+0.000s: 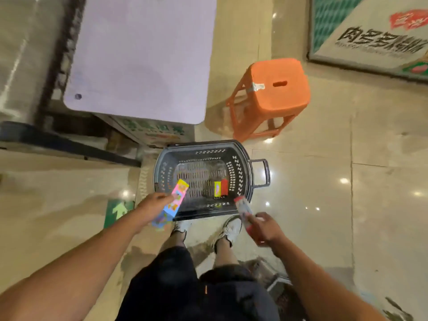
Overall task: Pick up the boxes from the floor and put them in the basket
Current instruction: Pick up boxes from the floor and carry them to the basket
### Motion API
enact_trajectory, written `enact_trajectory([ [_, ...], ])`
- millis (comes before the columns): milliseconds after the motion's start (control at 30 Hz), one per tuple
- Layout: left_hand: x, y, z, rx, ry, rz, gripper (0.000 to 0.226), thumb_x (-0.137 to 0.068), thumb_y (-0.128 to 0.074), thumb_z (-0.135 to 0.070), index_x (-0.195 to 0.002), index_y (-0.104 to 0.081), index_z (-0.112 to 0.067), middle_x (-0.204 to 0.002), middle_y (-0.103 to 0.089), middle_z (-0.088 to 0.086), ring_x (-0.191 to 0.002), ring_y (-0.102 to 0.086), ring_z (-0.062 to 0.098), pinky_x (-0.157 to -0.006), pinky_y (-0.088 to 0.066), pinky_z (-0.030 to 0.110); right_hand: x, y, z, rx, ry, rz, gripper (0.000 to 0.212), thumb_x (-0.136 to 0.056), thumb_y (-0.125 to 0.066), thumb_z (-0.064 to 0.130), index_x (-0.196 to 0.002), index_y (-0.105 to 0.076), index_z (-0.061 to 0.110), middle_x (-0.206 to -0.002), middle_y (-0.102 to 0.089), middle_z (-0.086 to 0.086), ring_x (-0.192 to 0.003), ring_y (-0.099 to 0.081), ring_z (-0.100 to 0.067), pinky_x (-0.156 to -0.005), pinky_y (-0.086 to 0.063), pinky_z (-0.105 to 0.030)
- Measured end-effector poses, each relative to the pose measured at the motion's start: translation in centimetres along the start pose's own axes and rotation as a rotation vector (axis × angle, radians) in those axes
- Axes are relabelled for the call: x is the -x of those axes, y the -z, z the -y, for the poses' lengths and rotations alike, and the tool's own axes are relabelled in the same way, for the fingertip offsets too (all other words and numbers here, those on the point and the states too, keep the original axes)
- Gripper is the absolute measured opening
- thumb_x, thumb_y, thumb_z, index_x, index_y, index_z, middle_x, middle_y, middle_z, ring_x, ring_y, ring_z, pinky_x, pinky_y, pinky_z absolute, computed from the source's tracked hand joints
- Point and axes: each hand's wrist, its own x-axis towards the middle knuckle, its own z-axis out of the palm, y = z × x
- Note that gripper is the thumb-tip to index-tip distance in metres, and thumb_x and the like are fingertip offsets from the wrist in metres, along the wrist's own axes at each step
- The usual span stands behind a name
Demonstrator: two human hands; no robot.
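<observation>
Boxes: yellow-and-red box (221, 188) lies inside the dark basket (245, 158).
Left hand (154, 206): grips pink-and-blue box (174, 203) over the rim.
Right hand (266, 229): grips red-and-white box (243, 210).

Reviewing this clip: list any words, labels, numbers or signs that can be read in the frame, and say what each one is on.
Poster at top right: large dark Chinese characters, it seems "肉多多"; the rest, the small line beneath and the red mark are too blurred.
Box under the table: green characters, too blurred to read.
Green floor sticker: a pale arrow, no words.
Pink box in the left hand, red-and-white box in the right hand, yellow-and-red box in the basket: print unreadable.
</observation>
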Motion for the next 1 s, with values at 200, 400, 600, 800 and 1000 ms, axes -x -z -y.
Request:
enact_trajectory([
  [200,-4.3,-4.0,2.3,0.301,0.217,-0.041,0.049,-0.09,-0.061,-0.06,-0.115,-0.068,-0.018,-0.108,-0.074,0.014,-0.088,-0.069,0.03,-0.079,-0.057,0.04,-9.4,-0.9,4.3,-0.086,0.062,0.138,0.038,-0.089,-0.058,0.054,-0.095,-0.064,0.016,-0.08,-0.066,-0.014,-0.064,-0.062,-0.025,-0.057,-0.053,-0.036],
  [400,-14.1,-9.9,-0.2,0.367,0.29,-0.03,0.047,-0.087,-0.065,-0.06,-0.117,-0.069,-0.023,-0.11,-0.072,0.009,-0.095,-0.069,0.029,-0.085,-0.056,0.046,-19.6,-6.4,5.2,-0.192,0.02,0.237,0.045,-0.093,-0.053,0.058,-0.086,-0.064,0.015,-0.092,-0.071,-0.011,-0.081,-0.068,-0.03,-0.075,-0.054,-0.04],
  [600,-27.9,-12.9,1.6,0.372,0.297,-0.024,0.051,-0.091,-0.055,-0.061,-0.119,-0.068,-0.02,-0.115,-0.072,0.01,-0.097,-0.07,0.03,-0.094,-0.055,0.05,-30.8,-13.6,2.7,-0.282,-0.069,0.275,0.052,-0.085,-0.053,0.065,-0.074,-0.064,0.015,-0.083,-0.066,-0.013,-0.069,-0.064,-0.029,-0.066,-0.052,-0.035],
  [800,-38.9,-14.9,5.3,0.619,0.356,-0.004,0.032,-0.091,-0.055,-0.042,-0.079,-0.068,-0.015,-0.082,-0.066,0.007,-0.079,-0.064,0.026,-0.095,-0.053,0.042,-38.8,-17.7,3.2,-0.348,-0.025,0.303,0.044,-0.105,-0.037,0.036,-0.127,-0.062,0.007,-0.122,-0.062,-0.023,-0.085,-0.062,-0.025,-0.071,-0.049,-0.022],
  [1000,-45.5,-16.8,7.3,0.352,0.36,-0.037,0.042,-0.089,-0.048,-0.044,-0.066,-0.071,-0.018,-0.064,-0.069,0.002,-0.056,-0.067,0.02,-0.081,-0.057,0.038,-44.0,-20.6,3.9,-0.171,0.016,0.31,0.04,-0.106,-0.035,0.026,-0.111,-0.067,0.003,-0.09,-0.058,-0.008,-0.08,-0.054,-0.024,-0.07,-0.048,-0.026],
])
